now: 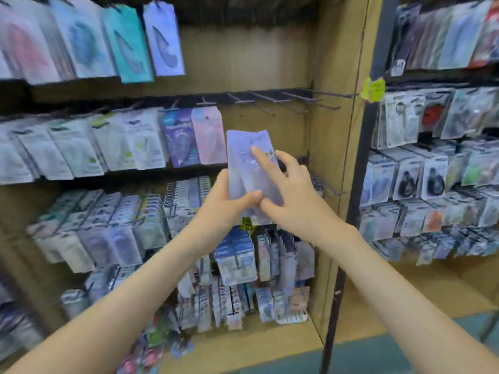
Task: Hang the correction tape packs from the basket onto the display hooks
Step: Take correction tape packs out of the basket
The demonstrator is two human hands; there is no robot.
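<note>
I hold a small stack of lilac correction tape packs [244,163] upright in front of the wooden display. My left hand [229,201] grips the stack's lower end, thumb across its front. My right hand [289,190] pinches the front pack, its forefinger laid on the pack's face and its other fingers behind. Bare black display hooks [283,98] jut out above and to the right of the stack. A pink pack [209,134] hangs on the last filled hook just left of it. The basket is out of view.
Rows of hanging packs [81,147] fill the display's left side and the lower rails [237,271]. A wooden side panel [340,130] closes the bay on the right. Beyond it stands another rack [437,171] full of packs. A yellow tag [374,89] sticks out at the panel's edge.
</note>
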